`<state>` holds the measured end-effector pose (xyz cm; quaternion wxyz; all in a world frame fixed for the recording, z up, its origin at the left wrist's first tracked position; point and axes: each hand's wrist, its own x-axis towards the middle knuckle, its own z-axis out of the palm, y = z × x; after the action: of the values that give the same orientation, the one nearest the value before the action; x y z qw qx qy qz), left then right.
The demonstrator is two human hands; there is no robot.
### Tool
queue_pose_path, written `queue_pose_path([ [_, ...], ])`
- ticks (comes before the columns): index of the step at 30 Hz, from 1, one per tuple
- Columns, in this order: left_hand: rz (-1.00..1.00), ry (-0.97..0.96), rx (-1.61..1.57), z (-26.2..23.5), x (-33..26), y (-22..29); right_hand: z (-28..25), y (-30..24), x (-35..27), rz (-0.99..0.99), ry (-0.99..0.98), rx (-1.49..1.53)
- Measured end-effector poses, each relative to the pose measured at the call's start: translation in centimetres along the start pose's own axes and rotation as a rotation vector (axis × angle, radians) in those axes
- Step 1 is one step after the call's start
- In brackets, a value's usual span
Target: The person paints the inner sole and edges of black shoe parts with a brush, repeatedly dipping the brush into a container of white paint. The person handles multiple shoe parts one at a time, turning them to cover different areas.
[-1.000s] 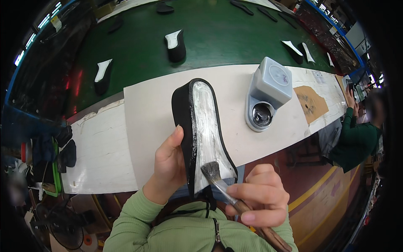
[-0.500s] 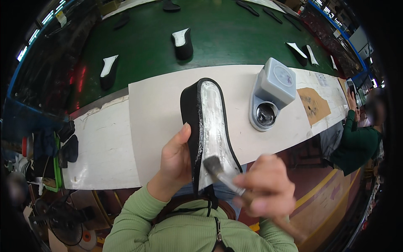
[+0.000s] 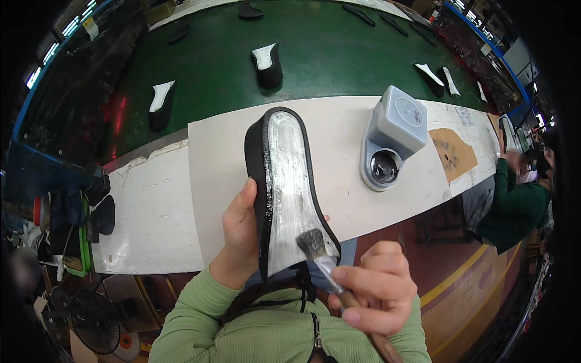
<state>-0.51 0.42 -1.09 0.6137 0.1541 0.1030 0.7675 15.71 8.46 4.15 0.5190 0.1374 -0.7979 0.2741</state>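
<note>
My left hand (image 3: 239, 233) grips a black wedge shoe sole (image 3: 289, 175) from its left side and beneath, holding it up over the table edge. The sole's pale upper face is coated with something wet and shiny, inside a black rim. In my right hand (image 3: 378, 287) is a brush (image 3: 327, 266) with a wooden handle and metal ferrule. Its dark bristles touch the sole's face near the end closest to me, toward the right edge. To the right stands a grey-blue dispenser pot (image 3: 396, 124) with dark liquid-looking contents in its round cup (image 3: 384, 166).
Beyond the white-covered table (image 3: 209, 157) runs a green conveyor belt (image 3: 206, 72) carrying several soles, among them a black wedge sole (image 3: 266, 66) and another (image 3: 161, 104). A brown cardboard piece (image 3: 451, 151) lies right of the pot. Another person (image 3: 514, 199) works at far right.
The sole has shifted slightly left with my left hand. The brush has moved a little right on its face, with my right hand lower. The belt's soles have drifted slightly right.
</note>
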Motion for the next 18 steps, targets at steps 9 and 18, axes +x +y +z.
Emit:
queue_pose_path([
  [9,-0.027,0.002,-0.037,0.2,0.0,0.6,-1.8,-0.5,0.6,0.430,0.265,0.384],
  [18,-0.050,0.019,-0.088,0.1,-0.1,0.3,-0.5,0.2,0.5,0.096,-0.012,0.055],
])
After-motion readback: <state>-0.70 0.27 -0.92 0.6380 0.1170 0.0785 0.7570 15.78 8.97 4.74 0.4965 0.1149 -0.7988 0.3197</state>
